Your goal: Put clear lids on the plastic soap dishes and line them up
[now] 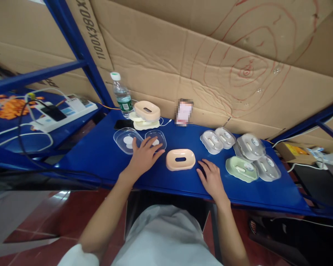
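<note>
As inspected, the peach dish [181,166] lay uncovered on the near middle of the bench [97,157], between both hands. Our left hand [141,159] was open, fingers spread over a clear piece [161,136]; our right hand [213,180] was open beside the dish. We judged the labelled grey dishes [251,147] at right assembled, the peach one unfinished.

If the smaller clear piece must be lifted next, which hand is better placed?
Left, I judge: the left hand spreads its fingers over the smaller clear piece, while the right hand lies farther off, beyond the front peach dish.
</note>
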`<state>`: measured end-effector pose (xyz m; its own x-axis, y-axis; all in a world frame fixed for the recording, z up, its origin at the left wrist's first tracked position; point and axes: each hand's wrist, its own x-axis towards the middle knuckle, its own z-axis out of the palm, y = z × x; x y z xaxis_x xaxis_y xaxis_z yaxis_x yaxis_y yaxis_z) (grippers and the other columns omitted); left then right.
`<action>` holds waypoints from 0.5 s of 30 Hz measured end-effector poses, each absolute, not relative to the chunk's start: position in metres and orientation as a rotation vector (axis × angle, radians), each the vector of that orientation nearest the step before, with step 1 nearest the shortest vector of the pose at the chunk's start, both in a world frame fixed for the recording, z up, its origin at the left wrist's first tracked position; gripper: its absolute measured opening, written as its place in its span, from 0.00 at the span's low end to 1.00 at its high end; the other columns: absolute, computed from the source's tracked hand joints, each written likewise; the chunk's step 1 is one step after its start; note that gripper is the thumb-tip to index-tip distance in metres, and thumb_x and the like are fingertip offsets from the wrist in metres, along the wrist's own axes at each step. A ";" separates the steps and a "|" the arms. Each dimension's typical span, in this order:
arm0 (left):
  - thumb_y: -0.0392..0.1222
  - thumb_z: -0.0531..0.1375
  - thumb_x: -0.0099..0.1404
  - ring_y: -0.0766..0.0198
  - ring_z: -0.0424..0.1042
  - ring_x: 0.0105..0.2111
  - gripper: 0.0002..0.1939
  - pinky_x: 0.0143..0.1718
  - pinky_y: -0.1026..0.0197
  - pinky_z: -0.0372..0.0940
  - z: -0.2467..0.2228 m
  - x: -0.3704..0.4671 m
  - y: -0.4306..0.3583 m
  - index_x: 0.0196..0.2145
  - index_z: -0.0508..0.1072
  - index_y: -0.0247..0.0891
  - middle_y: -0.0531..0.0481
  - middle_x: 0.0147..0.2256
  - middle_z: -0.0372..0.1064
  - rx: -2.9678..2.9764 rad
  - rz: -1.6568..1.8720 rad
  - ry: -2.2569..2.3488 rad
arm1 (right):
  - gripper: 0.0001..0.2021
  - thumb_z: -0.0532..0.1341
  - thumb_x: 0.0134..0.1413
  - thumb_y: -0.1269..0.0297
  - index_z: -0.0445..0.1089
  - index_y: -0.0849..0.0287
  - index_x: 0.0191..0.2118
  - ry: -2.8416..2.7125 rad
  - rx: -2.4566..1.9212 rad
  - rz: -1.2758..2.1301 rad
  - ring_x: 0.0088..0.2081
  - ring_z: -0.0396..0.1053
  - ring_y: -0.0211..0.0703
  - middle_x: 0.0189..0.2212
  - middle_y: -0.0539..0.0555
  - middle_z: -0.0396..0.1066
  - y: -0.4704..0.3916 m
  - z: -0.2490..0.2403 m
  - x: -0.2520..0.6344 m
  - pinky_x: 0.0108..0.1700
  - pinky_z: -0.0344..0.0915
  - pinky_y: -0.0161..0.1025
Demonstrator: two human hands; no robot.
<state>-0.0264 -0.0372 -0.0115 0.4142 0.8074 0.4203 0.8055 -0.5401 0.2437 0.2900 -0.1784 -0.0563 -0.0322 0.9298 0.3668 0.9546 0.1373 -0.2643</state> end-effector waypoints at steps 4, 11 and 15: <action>0.51 0.52 0.79 0.38 0.67 0.65 0.24 0.70 0.22 0.43 0.010 -0.040 -0.006 0.66 0.72 0.42 0.35 0.66 0.69 2.505 0.812 1.754 | 0.22 0.53 0.78 0.52 0.74 0.56 0.64 -1.981 -1.786 -0.110 0.63 0.71 0.60 0.62 0.63 0.74 -0.178 -0.056 0.289 0.62 0.67 0.58; 0.46 0.56 0.73 0.27 0.61 0.66 0.27 0.66 0.15 0.40 0.037 -0.053 0.056 0.65 0.69 0.31 0.23 0.63 0.67 2.248 0.600 2.155 | 0.17 0.54 0.77 0.59 0.81 0.55 0.48 -1.792 -1.657 -0.300 0.47 0.78 0.53 0.45 0.59 0.82 -0.158 0.001 0.273 0.54 0.70 0.51; 0.49 0.60 0.72 0.26 0.64 0.65 0.26 0.64 0.15 0.46 0.034 -0.065 0.079 0.63 0.73 0.33 0.23 0.62 0.69 2.185 0.432 2.176 | 0.18 0.53 0.78 0.57 0.75 0.56 0.59 -2.077 -1.535 -0.232 0.58 0.74 0.58 0.58 0.61 0.76 -0.098 0.055 0.239 0.62 0.68 0.54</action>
